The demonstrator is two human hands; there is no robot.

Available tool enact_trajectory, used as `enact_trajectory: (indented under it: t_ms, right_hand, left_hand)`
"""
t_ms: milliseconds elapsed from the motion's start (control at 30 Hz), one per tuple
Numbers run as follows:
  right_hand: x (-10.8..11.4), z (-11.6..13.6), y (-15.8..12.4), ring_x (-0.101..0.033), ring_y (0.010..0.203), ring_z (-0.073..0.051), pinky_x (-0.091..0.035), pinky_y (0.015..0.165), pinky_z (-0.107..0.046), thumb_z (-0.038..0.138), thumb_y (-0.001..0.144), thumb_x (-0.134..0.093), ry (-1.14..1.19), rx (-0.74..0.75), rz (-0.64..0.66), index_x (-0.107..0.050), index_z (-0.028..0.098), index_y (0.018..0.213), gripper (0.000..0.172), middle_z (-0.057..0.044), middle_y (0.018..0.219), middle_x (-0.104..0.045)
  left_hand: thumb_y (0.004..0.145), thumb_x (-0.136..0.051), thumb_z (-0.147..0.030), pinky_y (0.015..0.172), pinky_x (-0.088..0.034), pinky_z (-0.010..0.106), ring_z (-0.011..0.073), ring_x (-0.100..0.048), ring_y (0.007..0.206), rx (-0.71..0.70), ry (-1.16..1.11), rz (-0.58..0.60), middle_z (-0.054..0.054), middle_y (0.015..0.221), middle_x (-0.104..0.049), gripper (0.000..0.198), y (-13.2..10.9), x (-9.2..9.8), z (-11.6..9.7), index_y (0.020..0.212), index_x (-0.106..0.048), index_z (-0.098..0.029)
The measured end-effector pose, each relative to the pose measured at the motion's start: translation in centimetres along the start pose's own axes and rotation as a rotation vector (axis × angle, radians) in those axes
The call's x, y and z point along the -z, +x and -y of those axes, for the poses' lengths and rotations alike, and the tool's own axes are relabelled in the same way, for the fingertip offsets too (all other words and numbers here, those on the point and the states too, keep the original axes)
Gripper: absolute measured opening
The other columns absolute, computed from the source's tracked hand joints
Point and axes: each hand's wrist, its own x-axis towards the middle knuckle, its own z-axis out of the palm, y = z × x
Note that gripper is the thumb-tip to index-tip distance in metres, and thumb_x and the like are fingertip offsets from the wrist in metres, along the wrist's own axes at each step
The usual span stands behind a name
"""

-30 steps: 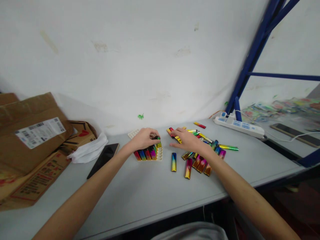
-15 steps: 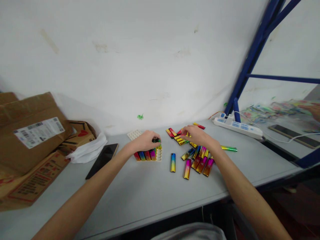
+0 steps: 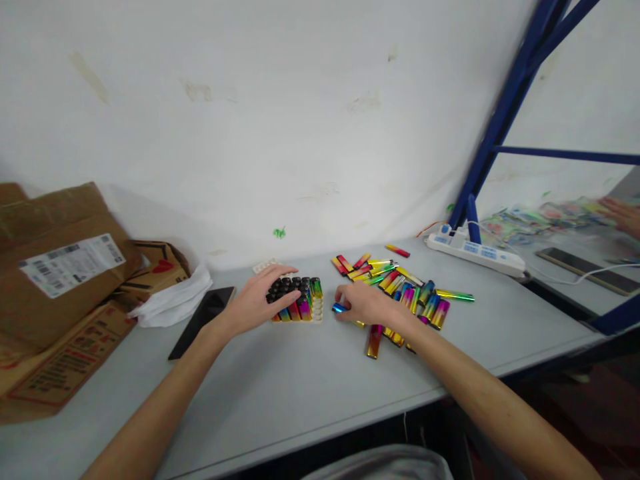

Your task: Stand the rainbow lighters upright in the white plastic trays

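Note:
Rows of metallic rainbow lighters point(image 3: 305, 309) with black tops stand upright in a white holed tray point(image 3: 318, 313). Over their left side lies my left hand point(image 3: 257, 297), thumb and fingers apart, touching or just above the tops. To the right of the tray, my right hand point(image 3: 363, 303) pinches a blue-and-yellow lighter point(image 3: 340, 308) close to the table; its far part is hidden under the hand. Beyond that hand is a loose pile of lighters point(image 3: 395, 280), lying in several directions. One magenta-and-gold lighter point(image 3: 373, 342) lies nearer the front, partly below my wrist.
Another white holed piece point(image 3: 265, 265) sits behind the tray. A dark phone point(image 3: 203, 320), white plastic bag point(image 3: 175, 300) and cardboard boxes point(image 3: 70, 260) occupy the left. On the right are a power strip point(image 3: 475, 252), a blue frame point(image 3: 493, 147), another phone point(image 3: 585, 268) and another person's hand point(image 3: 623, 217).
My left hand has drawn left from the tray's right side, its fingers spreading. My right hand has come from the pile toward me and left, onto the lone blue-and-yellow lighter.

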Motion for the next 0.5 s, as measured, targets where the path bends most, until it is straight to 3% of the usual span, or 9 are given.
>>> enact_trajectory:
  t_ms: [100, 200, 333, 400, 500]
  right_hand:
    - [0.5, -0.3, 0.6, -0.059, 0.063, -0.015, -0.037, 0.06, -0.026, 0.028, 0.091, -0.07, 0.071, 0.042, -0.037, -0.064, 0.018, 0.073, 0.021, -0.002, 0.067, -0.066]
    - [0.8, -0.8, 1.1, -0.061, 0.064, -0.015, -0.042, 0.067, -0.026, 0.033, 0.101, -0.055, 0.304, 0.07, -0.128, -0.059, 0.019, 0.085, 0.022, 0.001, 0.064, -0.063]
    - [0.4, -0.9, 1.5, -0.051, 0.053, -0.012, -0.041, 0.059, -0.024, 0.045, 0.105, -0.044, 0.618, 0.067, -0.186, -0.051, 0.022, 0.096, 0.026, 0.006, 0.065, -0.056]
    - [0.2, -0.4, 1.5, -0.049, 0.056, -0.012, -0.039, 0.058, -0.024, 0.049, 0.104, -0.044, 0.623, 0.081, -0.255, -0.051, 0.022, 0.093, 0.03, 0.005, 0.069, -0.055]
    - [-0.1, 0.6, 1.4, -0.048, 0.062, -0.013, -0.036, 0.061, -0.025, 0.05, 0.102, -0.046, 0.499, 0.061, -0.359, -0.053, 0.02, 0.079, 0.038, 0.003, 0.066, -0.051]
  left_hand:
    - [0.094, -0.059, -0.058, 0.115, -0.042, 0.047, 0.0319, -0.06, 0.129, 0.029, -0.031, -0.019, 0.014, 0.138, -0.065, 0.057, -1.0, -0.7, 1.4, 0.136, -0.06, -0.019]
    - [0.085, -0.071, -0.058, 0.117, -0.043, 0.049, 0.0339, -0.057, 0.133, 0.043, -0.069, -0.031, 0.014, 0.145, -0.06, 0.072, -1.8, -1.4, 2.2, 0.144, -0.052, -0.021]
    - [0.073, -0.084, -0.053, 0.11, -0.05, 0.048, 0.0322, -0.063, 0.127, 0.101, -0.324, -0.016, 0.017, 0.15, -0.053, 0.105, -2.1, -2.0, 3.3, 0.158, -0.031, -0.023]
    - [0.073, -0.085, -0.052, 0.107, -0.053, 0.047, 0.031, -0.066, 0.123, 0.132, -0.426, 0.03, 0.016, 0.145, -0.058, 0.104, -2.1, -2.4, 3.9, 0.157, -0.031, -0.023]
    - [0.072, -0.086, -0.051, 0.107, -0.053, 0.047, 0.0327, -0.065, 0.124, 0.128, -0.41, 0.047, 0.014, 0.14, -0.062, 0.088, -2.0, -2.8, 4.5, 0.145, -0.046, -0.022]
